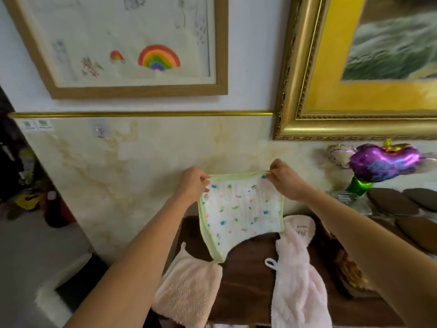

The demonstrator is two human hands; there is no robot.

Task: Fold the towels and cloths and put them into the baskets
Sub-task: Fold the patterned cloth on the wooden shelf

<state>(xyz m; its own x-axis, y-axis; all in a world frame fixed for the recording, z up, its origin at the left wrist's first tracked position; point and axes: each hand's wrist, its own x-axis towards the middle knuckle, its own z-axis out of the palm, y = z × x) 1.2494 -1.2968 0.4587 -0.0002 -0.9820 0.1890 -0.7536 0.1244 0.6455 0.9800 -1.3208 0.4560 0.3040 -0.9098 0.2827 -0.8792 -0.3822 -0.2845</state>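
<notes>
1. On the far left wall hangs a wooden-framed drawing (132, 43) with a rainbow.
2. Below it, near, a pink towel (189, 287) lies on the dark wooden table (246, 280), draping over its near left edge.
3. The left hand (192, 184) pinches the left top corner of a white dotted cloth (241, 214), held up above the table.
4. The right hand (285, 178) pinches the right top corner.
5. A second pink towel (298, 275) lies right of centre.
6. Far right, a purple foil balloon (383, 164) sits under a gilt frame (307, 91).
</notes>
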